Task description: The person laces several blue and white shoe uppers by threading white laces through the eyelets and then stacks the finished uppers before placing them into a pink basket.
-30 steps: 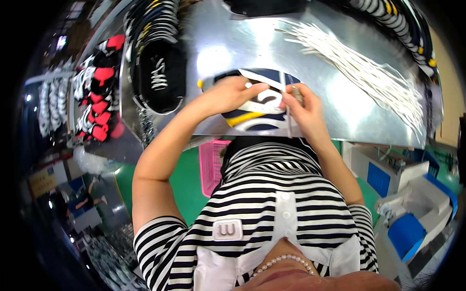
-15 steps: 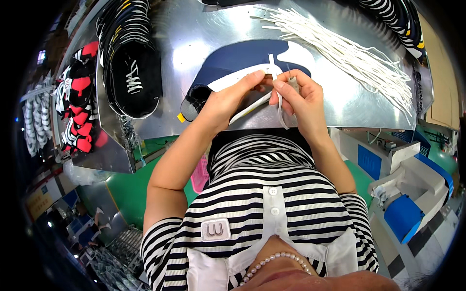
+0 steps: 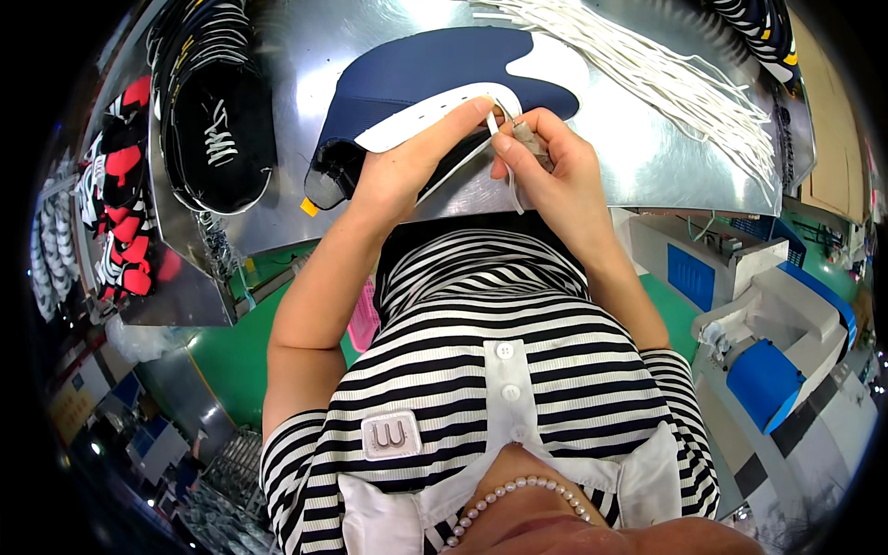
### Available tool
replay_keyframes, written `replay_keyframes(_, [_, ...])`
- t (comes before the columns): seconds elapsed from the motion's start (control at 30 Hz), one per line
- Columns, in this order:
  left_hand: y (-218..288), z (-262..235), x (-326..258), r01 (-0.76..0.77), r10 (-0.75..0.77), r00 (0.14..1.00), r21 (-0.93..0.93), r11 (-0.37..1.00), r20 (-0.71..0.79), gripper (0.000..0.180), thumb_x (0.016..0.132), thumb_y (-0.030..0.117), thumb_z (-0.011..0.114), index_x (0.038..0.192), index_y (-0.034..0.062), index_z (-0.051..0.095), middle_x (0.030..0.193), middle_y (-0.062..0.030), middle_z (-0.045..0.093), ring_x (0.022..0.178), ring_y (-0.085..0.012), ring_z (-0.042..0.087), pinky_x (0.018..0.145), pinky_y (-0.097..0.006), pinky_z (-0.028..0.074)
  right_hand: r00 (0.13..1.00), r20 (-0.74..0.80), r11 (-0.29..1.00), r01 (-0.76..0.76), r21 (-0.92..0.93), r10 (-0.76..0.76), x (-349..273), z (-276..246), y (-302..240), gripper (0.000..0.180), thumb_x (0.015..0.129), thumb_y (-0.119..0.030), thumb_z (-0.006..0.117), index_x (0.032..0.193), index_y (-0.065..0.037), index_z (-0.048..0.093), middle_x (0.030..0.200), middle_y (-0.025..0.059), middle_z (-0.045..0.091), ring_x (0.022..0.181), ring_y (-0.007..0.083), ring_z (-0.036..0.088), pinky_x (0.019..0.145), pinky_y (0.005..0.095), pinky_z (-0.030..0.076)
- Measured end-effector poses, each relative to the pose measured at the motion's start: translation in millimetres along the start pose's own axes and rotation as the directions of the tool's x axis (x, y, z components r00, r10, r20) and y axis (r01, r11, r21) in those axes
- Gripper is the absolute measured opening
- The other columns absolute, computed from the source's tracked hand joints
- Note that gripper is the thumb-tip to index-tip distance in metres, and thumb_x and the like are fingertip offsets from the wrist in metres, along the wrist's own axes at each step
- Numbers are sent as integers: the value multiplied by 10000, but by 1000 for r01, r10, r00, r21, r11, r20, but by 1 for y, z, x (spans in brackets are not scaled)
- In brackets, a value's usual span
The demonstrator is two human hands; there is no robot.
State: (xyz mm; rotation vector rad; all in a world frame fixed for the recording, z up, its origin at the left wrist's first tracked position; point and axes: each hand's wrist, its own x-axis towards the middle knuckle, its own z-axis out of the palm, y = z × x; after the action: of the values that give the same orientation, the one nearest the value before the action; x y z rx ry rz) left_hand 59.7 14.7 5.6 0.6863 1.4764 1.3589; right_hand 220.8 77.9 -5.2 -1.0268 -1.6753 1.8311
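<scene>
A navy and white shoe upper (image 3: 407,74) lies on the metal table, its white eyelet strip (image 3: 435,109) curving toward me. My left hand (image 3: 407,166) is closed on this strip, thumb on top near its right end and fingers underneath, mostly hidden. In my right hand (image 3: 560,171) a hooked awl (image 3: 534,146) with a greyish-brown handle is gripped, its thin metal tip up against the eyelet strip. A white shoelace (image 3: 514,194) runs by the right fingertips and hangs below them. Whether the awl tip sits in an eyelet cannot be made out.
Many white laces (image 3: 647,79) lie in a loose bundle at the far right. Stacked black shoe uppers (image 3: 217,139) stand at the left, and more striped uppers (image 3: 763,37) at the far right corner. Red, black and white pieces (image 3: 125,213) hang beyond the table's left edge.
The awl tip, earlier pointing up free of the upper, is now at the eyelet strip. The lace end no longer stands up above the strip. The whole view has shifted slightly.
</scene>
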Motion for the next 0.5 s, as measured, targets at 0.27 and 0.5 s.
replay_keyframes(0.27, [-16, -5, -1, -160, 158, 987, 182, 970, 25, 157, 891, 118, 709, 991, -2, 721, 898, -18, 714, 781, -84, 655, 681, -214, 506, 976, -45, 955, 200, -218, -215, -2, -9, 2, 170, 949, -131, 612, 1047, -2, 558, 865, 145, 718, 743, 238, 706, 640, 295, 517])
replay_keyframes(0.5, [-23, 2, -2, -331, 350, 936, 398, 856, 25, 177, 906, 124, 679, 1017, -9, 717, 910, -45, 725, 793, -123, 678, 690, -229, 521, 963, -46, 898, 232, -373, -267, 3, -11, 7, 143, 931, -128, 612, 998, -10, 570, 781, 140, 707, 693, 311, 693, 617, 356, 527])
